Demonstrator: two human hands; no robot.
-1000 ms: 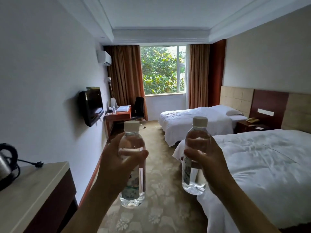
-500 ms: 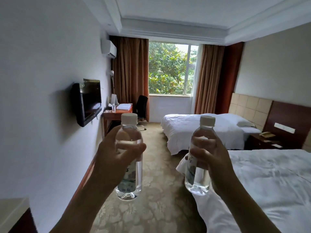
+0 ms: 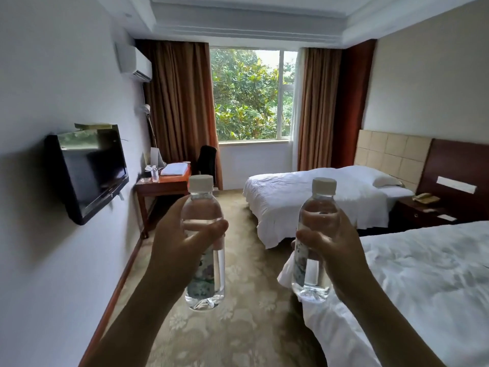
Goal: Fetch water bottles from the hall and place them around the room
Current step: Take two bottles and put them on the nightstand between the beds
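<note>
- Head view: the left hand (image 3: pixel 174 245) has its grip clamped round the left water bottle (image 3: pixel 203 242), and the right hand (image 3: pixel 330 247) has its grip clamped round the right water bottle (image 3: pixel 313 239); both bottles are upright, capped, full and held up over the carpet (image 3: pixel 238 327).
- Done, as I judge it: fetching from the hall, since both bottles are inside the room.
- Left: neither held bottle is set down yet.
- One small bottle (image 3: pixel 155 174) already stands near the left edge of the table (image 3: pixel 164 185) by the curtain; whether it belongs to this task I cannot tell.
- Likely spots remain: the nightstand (image 3: pixel 420 214) between the beds, near its phone (image 3: pixel 426 198).
</note>
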